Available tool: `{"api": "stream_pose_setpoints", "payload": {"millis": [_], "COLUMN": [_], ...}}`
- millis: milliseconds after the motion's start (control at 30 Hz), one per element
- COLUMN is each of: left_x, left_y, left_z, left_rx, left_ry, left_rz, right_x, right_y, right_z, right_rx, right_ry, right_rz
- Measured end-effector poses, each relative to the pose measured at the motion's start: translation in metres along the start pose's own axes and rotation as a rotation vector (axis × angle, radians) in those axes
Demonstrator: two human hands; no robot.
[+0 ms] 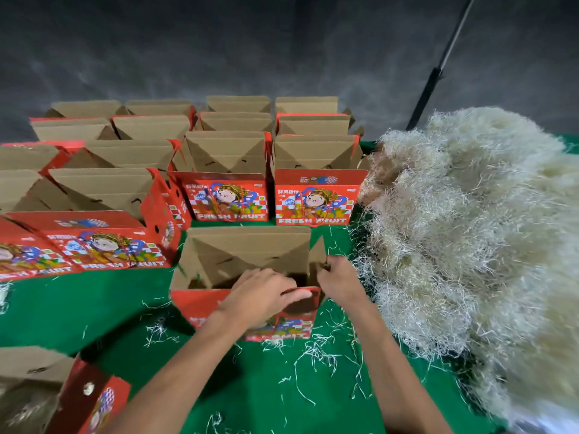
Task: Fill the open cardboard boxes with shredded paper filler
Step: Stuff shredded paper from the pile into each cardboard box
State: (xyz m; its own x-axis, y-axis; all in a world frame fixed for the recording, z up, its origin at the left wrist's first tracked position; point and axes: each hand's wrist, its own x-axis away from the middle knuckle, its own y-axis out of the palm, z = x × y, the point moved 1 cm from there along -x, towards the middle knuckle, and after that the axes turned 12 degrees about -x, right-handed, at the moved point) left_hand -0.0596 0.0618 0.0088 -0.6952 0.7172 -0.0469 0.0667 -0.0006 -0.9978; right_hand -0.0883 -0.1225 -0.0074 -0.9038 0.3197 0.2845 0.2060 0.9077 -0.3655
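An open red "Fresh Fruit" cardboard box (219, 261) stands on the green table straight in front of me, with no filler visible inside. My left hand (263, 296) grips its near front wall at the right end, fingers over the rim. My right hand (340, 281) pinches the box's right side flap. A big heap of pale shredded paper filler (470, 245) lies to the right of the box, close to my right hand.
Several more open red boxes (225, 170) stand in rows behind and to the left. One box (47, 393) at the near left holds some filler. Loose shreds (316, 352) litter the green tabletop (78, 308). A dark pole (429, 89) leans at the back right.
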Motion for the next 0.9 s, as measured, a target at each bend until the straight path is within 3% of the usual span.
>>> {"api": "stream_pose_setpoints", "payload": {"millis": [100,300,400,600,733,900], "left_x": [0.009,0.002,-0.014,-0.055,-0.088,-0.141], "left_y": [0.001,-0.002,-0.009,-0.021,-0.015,-0.021], "left_z": [0.014,0.038,0.054,0.086,0.115,0.164], "left_rx": [0.068,0.244,0.295,0.380,0.423,0.462], "left_ry": [0.024,0.011,0.048,0.088,0.080,0.125], "left_rz": [0.010,-0.047,0.007,0.104,0.076,0.077], "right_x": [0.015,0.037,0.042,0.037,0.037,0.023], "right_y": [-0.010,-0.028,-0.035,-0.065,-0.101,-0.166], "right_z": [0.007,0.026,0.032,0.036,0.054,0.064], "right_rx": [0.033,-0.044,-0.150,-0.288,-0.149,-0.061], "right_ry": [0.046,0.030,0.042,0.099,0.099,0.021], "right_rz": [-0.094,-0.076,-0.071,0.075,0.075,0.252]}}
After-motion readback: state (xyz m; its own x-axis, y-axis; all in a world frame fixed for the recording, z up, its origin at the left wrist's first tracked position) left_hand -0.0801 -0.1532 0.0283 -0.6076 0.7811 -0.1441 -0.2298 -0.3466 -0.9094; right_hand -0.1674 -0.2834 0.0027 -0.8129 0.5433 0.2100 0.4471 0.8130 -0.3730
